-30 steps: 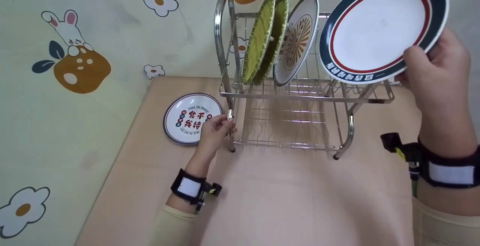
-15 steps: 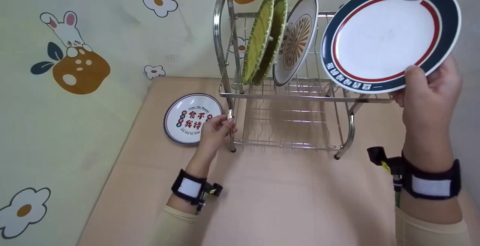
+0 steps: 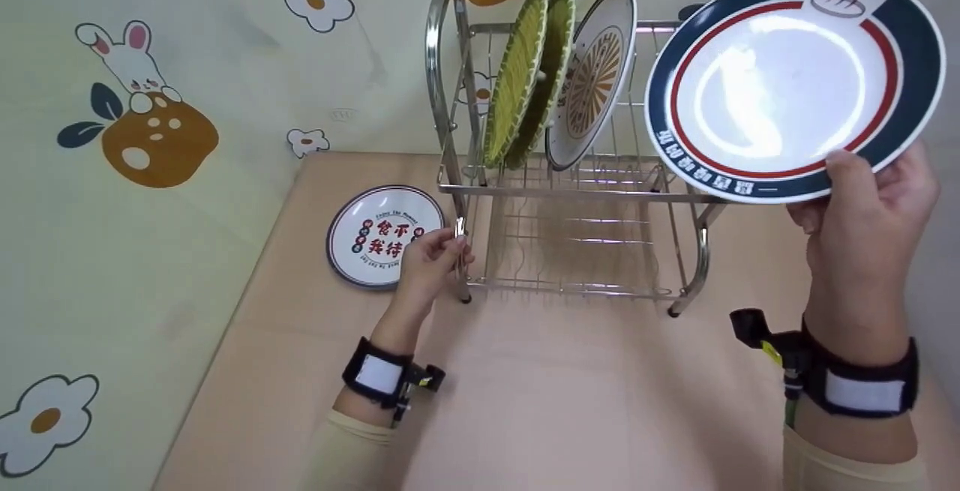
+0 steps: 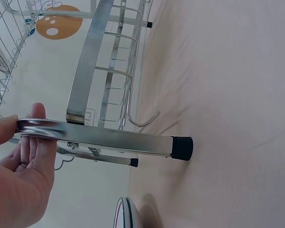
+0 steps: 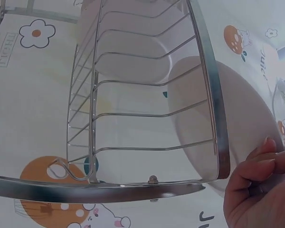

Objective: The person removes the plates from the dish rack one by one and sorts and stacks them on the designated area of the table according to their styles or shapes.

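At upper right, your right hand (image 3: 874, 221) pinches the plate (image 3: 795, 94) by its rim while, near centre, your left hand (image 3: 429, 262) curls round the rack (image 3: 570, 193), so you're probably shifting that plate, and next must likely keep its edge clear of the rack.

White plate (image 3: 780, 94) edged navy and red, tilted, held aloft — near right end of two-tier metal rack (image 3: 570, 193), upright

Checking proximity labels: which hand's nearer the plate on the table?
Left. Left hand grips the rack beside the table plate; right hand holds another plate at the rack's opposite end.
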Tool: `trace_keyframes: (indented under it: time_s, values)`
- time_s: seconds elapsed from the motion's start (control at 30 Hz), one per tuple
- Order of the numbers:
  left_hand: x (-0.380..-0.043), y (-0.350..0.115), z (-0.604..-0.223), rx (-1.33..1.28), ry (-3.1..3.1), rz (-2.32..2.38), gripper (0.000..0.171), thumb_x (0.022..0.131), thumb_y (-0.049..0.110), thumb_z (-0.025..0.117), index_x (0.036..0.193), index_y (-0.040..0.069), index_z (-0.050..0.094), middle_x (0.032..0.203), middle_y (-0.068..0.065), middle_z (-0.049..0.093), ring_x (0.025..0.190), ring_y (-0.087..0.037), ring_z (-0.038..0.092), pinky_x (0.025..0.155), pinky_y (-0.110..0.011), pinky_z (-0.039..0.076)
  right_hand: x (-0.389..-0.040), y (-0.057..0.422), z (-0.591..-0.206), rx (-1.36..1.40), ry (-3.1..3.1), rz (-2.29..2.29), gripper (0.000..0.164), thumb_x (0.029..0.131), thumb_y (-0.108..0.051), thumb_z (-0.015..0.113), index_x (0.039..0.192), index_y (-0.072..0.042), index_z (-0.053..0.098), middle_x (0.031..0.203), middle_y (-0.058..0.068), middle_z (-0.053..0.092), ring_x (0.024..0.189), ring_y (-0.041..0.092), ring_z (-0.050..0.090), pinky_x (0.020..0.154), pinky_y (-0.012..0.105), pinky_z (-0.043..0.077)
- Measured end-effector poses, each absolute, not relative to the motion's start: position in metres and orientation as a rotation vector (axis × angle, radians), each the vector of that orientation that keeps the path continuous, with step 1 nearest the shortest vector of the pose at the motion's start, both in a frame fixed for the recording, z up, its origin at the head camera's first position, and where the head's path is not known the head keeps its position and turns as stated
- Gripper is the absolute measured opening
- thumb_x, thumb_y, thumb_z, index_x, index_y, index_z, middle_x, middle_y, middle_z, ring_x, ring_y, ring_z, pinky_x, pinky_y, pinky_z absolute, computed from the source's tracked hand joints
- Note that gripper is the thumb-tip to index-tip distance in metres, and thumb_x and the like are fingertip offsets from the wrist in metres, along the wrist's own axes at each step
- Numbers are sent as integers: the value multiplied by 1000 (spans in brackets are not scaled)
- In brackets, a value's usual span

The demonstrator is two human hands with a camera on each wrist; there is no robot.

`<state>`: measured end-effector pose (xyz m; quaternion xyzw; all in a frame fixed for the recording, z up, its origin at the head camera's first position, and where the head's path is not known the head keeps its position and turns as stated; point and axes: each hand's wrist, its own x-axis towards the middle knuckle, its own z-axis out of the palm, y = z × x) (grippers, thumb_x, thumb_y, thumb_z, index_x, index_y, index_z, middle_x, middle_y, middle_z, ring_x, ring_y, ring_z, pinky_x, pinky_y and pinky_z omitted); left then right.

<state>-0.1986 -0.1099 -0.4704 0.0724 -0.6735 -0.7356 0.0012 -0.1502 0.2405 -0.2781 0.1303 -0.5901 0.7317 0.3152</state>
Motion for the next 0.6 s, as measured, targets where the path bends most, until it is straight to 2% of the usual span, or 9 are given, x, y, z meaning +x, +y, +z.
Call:
trace_keyframes:
  time_s: [0.37,0.6]
  values:
    - [-194,-107,-468,207,-2201,-2161,26,83,9,58,106,-4,55,84,-14,60,72,-21,63,71,-28,51,-142,241,-291,390,-1440,2107,39,85,4,47,123,6,40,104,35,50,37,24,37,34,19,35]
    - [-189,-107,-463,163,-2381,-1788,34,82,22,61,112,8,53,90,-3,56,81,-15,57,74,-26,48,-135,240,-295,338,-1444,2152,39,86,2,46,125,4,40,108,35,49,36,22,36,34,19,35]
